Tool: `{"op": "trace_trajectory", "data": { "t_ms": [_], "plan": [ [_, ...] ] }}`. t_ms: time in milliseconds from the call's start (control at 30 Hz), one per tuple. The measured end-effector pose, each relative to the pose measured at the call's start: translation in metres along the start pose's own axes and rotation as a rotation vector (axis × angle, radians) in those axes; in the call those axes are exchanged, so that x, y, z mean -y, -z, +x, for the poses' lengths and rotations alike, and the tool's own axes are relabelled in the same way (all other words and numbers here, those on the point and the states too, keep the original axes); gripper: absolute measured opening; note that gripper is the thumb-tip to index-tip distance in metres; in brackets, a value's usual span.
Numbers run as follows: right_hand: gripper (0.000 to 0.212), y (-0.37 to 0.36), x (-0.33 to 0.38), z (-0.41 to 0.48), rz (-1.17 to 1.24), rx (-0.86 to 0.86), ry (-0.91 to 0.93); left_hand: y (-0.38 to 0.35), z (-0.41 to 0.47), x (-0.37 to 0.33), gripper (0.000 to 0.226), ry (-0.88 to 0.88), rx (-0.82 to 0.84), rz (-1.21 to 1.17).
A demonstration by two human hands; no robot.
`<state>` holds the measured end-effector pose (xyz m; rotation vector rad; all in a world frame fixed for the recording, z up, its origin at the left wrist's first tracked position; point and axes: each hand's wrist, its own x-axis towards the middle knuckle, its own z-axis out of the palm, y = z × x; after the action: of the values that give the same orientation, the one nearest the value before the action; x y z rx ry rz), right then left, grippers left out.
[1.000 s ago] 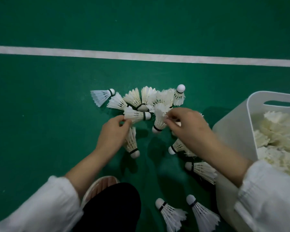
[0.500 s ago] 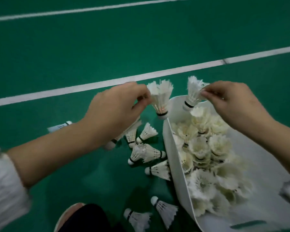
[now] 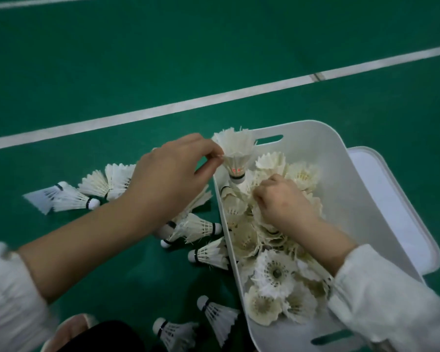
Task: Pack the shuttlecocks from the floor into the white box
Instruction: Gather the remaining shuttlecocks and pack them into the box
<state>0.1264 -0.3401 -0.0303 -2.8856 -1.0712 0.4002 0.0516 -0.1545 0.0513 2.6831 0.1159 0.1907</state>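
Head view: our left hand (image 3: pixel 170 179) pinches a shuttlecock (image 3: pixel 236 153) by its feathers, cork down, over the white box (image 3: pixel 341 179). Our right hand (image 3: pixel 282 201) is curled among shuttlecocks inside; its grip is hidden. Loose shuttlecocks (image 3: pixel 201 227) lie on the green floor (image 3: pixel 112 59).

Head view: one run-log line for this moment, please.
left hand: pinching shuttlecock above white box rim | right hand: inside box among shuttlecocks | floor: several loose
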Motion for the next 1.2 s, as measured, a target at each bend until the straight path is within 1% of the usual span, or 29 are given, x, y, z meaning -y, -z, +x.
{"op": "trace_trajectory", "data": {
  "t_ms": [33,100,167,233,267,300,333,367,433,467,567,633,700,800,867,967,1033,1100,1133,1200],
  "plan": [
    [0.023,-0.003,0.000,0.000,0.011,0.017,-0.010,-0.003,-0.001,0.001,0.021,0.004,0.006,-0.010],
    [0.029,0.002,-0.001,-0.002,0.117,-0.013,-0.058,-0.006,-0.003,0.002,0.021,0.006,0.017,-0.030],
    [0.045,0.020,-0.001,-0.009,0.301,-0.141,-0.113,-0.009,-0.004,0.004,0.020,0.014,0.025,-0.045],
    [0.057,0.042,0.002,-0.018,0.551,-0.275,-0.084,-0.010,-0.004,0.005,0.021,0.011,0.021,-0.055],
    [0.061,0.053,0.005,-0.021,0.638,-0.278,-0.040,-0.010,-0.005,0.006,0.021,0.004,0.019,-0.060],
    [0.061,0.060,0.009,-0.023,0.657,-0.244,0.010,-0.010,-0.005,0.006,0.021,-0.005,0.018,-0.066],
    [0.054,0.063,0.012,-0.022,0.617,-0.201,0.057,-0.011,-0.005,0.005,0.020,-0.014,0.021,-0.068],
    [0.042,0.063,0.015,-0.020,0.559,-0.178,0.095,-0.011,-0.005,0.005,0.019,-0.025,0.024,-0.067],
    [0.017,0.062,0.021,-0.016,0.504,-0.212,0.113,-0.010,-0.006,0.005,0.019,-0.037,0.040,-0.074],
    [0.013,0.061,0.022,-0.014,0.514,-0.245,0.095,-0.008,-0.007,0.004,0.021,-0.031,0.053,-0.093],
    [0.018,0.064,0.012,-0.015,0.539,-0.382,-0.021,0.002,-0.011,0.001,0.042,0.025,0.097,-0.225],
    [0.019,0.070,0.000,-0.018,0.504,-0.427,-0.099,0.010,-0.016,0.001,0.052,0.057,0.099,-0.326],
    [0.019,0.069,-0.008,-0.021,0.435,-0.386,-0.135,0.015,-0.021,0.006,0.042,0.065,0.078,-0.358],
    [0.019,0.052,-0.008,-0.018,0.332,-0.291,-0.122,0.015,-0.022,0.012,0.020,0.047,0.038,-0.315],
    [0.019,0.036,-0.003,-0.013,0.255,-0.218,-0.110,0.013,-0.021,0.013,0.008,0.031,0.033,-0.303],
    [0.014,0.012,0.002,-0.005,0.086,-0.109,-0.109,0.008,-0.021,0.012,0.004,-0.021,0.006,-0.240],
    [0.012,0.003,0.004,-0.002,0.064,-0.076,-0.141,0.005,-0.021,0.013,0.004,-0.041,-0.030,-0.185],
    [0.019,0.004,0.006,-0.003,0.072,-0.065,-0.151,0.003,-0.021,0.014,0.007,-0.036,-0.046,-0.188],
    [0.025,0.009,0.008,-0.006,0.105,-0.091,-0.145,0.002,-0.021,0.014,0.007,-0.033,-0.046,-0.201],
    [0.038,0.029,0.012,-0.012,0.254,-0.225,-0.097,0.001,-0.019,0.014,0.006,-0.044,-0.037,-0.218]
  ]
}}
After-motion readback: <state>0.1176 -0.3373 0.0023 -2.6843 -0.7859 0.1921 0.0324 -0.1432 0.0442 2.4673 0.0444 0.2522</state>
